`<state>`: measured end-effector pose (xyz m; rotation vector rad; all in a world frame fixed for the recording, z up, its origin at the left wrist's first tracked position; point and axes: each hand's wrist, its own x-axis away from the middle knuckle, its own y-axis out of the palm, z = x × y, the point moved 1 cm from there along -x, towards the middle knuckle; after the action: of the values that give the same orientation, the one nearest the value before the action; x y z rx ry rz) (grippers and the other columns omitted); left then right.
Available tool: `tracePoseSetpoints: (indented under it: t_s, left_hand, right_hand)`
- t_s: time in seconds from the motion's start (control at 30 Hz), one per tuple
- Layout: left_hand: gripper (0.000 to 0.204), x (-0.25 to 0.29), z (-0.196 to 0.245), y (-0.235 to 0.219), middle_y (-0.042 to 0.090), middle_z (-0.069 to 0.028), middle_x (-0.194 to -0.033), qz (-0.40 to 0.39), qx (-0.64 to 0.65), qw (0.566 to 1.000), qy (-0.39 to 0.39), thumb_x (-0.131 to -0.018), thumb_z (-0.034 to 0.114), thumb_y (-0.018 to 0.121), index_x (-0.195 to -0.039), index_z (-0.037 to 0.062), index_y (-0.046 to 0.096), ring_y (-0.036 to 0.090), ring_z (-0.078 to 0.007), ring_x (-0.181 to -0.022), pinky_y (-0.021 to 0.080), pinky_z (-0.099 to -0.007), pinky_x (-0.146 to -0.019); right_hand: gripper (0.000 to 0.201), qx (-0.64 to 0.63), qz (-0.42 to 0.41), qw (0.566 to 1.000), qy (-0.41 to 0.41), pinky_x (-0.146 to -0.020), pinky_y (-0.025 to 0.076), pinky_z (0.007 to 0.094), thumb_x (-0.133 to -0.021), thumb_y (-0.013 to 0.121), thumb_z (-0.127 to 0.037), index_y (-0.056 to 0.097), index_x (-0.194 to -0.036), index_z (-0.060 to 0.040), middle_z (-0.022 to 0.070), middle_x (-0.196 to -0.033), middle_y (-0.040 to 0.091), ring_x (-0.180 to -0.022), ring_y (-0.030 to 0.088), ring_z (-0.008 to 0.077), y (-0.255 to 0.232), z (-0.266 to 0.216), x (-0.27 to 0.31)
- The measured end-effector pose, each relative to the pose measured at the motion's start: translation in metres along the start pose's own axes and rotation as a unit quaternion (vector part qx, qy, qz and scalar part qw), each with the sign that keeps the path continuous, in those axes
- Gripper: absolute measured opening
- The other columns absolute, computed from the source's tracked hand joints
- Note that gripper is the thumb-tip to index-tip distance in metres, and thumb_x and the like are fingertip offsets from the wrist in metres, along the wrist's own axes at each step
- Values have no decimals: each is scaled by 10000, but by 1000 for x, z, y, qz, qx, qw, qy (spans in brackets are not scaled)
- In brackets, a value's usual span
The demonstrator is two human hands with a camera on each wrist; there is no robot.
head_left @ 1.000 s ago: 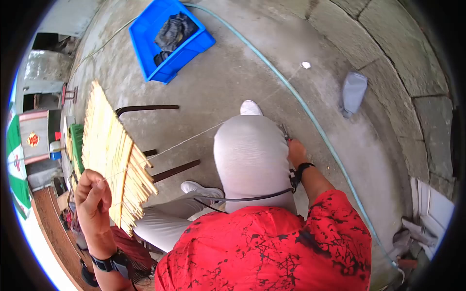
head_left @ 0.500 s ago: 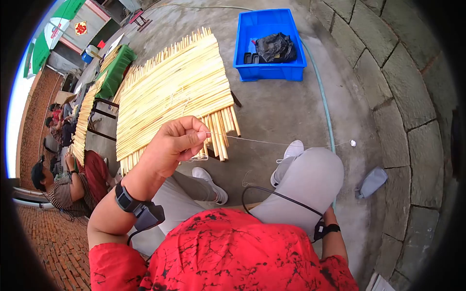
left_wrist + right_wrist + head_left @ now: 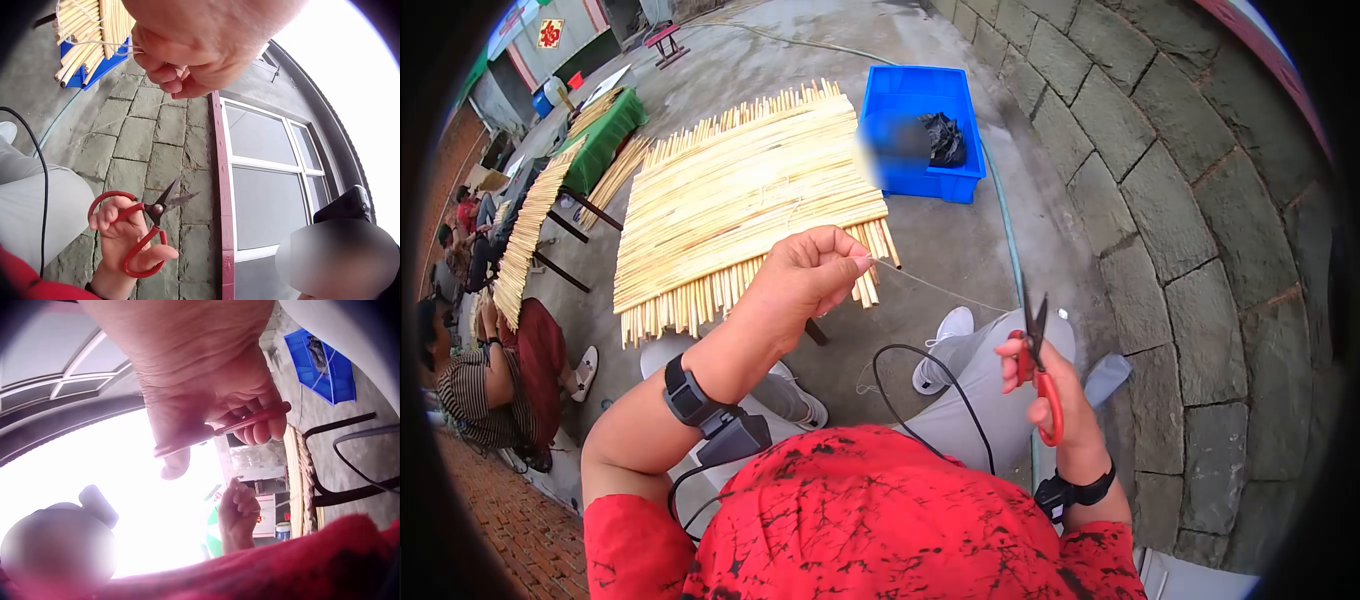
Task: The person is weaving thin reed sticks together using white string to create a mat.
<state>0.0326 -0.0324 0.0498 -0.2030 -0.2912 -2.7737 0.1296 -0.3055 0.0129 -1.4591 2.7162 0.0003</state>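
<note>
- Beyond your right arm rises one wall of rough grey stone blocks [image 3: 1180, 225].
- Ahead on your left lies one broad mat of straight, pale yellow round sticks [image 3: 735, 205], too many to count, their ends forming ragged edges. Thin whitish loops lie on top.
- Just past the mat's right side, one rectangular blue plastic crate [image 3: 935, 187] stands on the concrete, a crinkled black bag inside.
- Your left hand [image 3: 810, 275] is by the mat's near right corner, thumb and forefinger pinching the string.
- Your right hand [image 3: 1060, 385] is raised near your right knee, fingers curled through one scissor loop and thumb through the other.
- One pair of red-handled scissors with two dark metal blades [image 3: 1038, 345] points upward, blades parted, with open space between it and your left hand.
- One thin, pale string [image 3: 945, 288] slants from your left fingertips down towards your right knee.
</note>
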Motion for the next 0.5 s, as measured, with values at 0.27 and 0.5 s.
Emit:
tracePoseSetpoints:
  t_s: [0.27, 0.5]
  left_hand:
    - [76, 18, -4, -4, 447, 71, -560, 32, 12, 998, 44, -823, 133, 607, -806, 77, 559, 359, -13, -465, 229, -168, -417]
    - [66, 6, -27, 4, 522, -29, -999, -9, 2, 992, 128, -798, 122, 587, -772, 80, 542, 509, -102, -870, 390, -228, -689]
  right_hand:
    - [601, -85, -163, 982, 41, -660, 448, 234, -814, 535, -521, 461, -1060, 22, 36, -851, 484, -758, 503, 99, 83, 38, -54]
    - [632, -36, -115, 993, -10, -679, 460, 240, -813, 503, -556, 468, -1063, 24, 39, -849, 477, -739, 505, 92, 85, 21, -61]
